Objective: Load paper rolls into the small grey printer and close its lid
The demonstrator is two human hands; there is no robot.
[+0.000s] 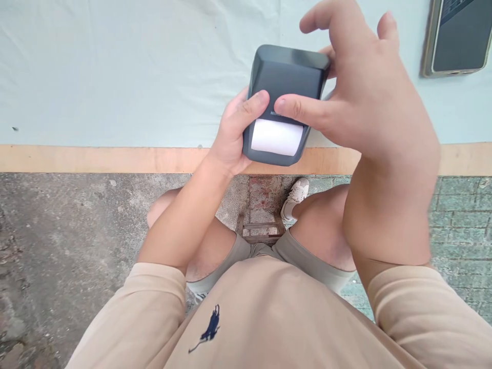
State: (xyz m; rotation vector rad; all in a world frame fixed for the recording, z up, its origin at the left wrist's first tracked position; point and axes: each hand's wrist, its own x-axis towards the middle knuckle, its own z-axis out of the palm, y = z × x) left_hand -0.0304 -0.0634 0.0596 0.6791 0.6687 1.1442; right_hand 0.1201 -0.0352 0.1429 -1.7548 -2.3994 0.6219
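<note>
A dark grey handheld label printer (288,77) with a white label strip (277,137) in its lower window is held over the table's near edge. Around its left side wraps my left hand (238,125), thumb on the front face and fingers mostly hidden behind. My right hand (369,87) is at the printer's right side. Its thumb lies across the front, just above the window, and at least one finger meets the upper right edge. Other right fingers are lifted and spread away from the body. Partly covered lettering shows beside the right thumb.
A smartphone (461,38) in a clear-edged case lies at the upper right on the pale blue-white table cover (134,77). A bare wooden edge strip (96,159) borders the table. Below are my knees, a small wooden stool (261,238) and paved ground.
</note>
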